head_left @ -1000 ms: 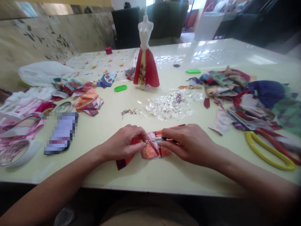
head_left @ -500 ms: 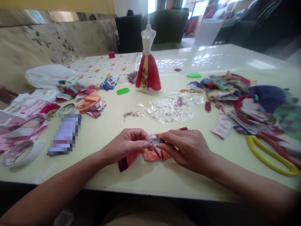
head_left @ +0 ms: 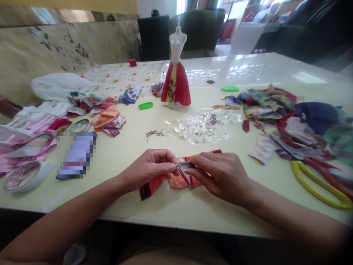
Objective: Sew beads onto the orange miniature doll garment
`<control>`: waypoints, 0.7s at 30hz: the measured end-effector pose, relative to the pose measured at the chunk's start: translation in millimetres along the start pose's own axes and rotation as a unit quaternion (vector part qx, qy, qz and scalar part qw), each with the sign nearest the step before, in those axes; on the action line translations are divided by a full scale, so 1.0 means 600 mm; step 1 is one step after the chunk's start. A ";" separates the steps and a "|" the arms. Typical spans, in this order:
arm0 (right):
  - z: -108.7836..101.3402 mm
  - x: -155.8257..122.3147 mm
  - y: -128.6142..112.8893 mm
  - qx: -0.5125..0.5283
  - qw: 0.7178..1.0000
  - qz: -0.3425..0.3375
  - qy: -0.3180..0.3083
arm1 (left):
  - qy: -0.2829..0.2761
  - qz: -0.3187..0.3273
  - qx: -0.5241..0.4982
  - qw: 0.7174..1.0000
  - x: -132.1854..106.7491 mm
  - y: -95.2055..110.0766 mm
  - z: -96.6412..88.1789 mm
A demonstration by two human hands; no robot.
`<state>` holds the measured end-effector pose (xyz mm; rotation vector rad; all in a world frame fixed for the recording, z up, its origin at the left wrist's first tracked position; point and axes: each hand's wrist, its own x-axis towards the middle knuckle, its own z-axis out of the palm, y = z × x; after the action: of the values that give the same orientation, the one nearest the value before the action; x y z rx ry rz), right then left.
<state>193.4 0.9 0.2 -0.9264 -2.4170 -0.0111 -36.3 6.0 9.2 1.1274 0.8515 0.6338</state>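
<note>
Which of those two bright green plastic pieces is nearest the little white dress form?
The bright green oval piece lying just left of the white dress form in its red skirt. The other green piece lies well off to the right.

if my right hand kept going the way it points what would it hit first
Probably the left hand, pinching the orange patterned cloth strip just ahead of the right hand, though depth is unclear.

Left hand (head_left: 147, 169) and right hand (head_left: 220, 175): bare, slender, long fingers. Left forearm (head_left: 74, 206) and right forearm (head_left: 289, 209): bare, smooth, tapering toward wrist, cut off by lower frame corners. Tan garment (head_left: 171, 257) over lap: plain cloth, dim, partly outside bottom edge.
</note>
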 end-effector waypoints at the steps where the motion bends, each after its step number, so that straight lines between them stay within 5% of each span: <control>1: 0.000 0.000 0.000 0.000 1.000 0.000 -0.001 | -0.002 -0.002 -0.002 1.000 0.000 0.000 0.000; 21: -0.001 0.006 0.014 0.113 0.993 0.018 -0.044 | -0.009 -0.015 -0.067 0.998 -0.001 -0.002 0.004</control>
<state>196.7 9.3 1.2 -0.8821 -2.4187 0.3152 -34.5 3.5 8.5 0.9955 0.7963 0.6451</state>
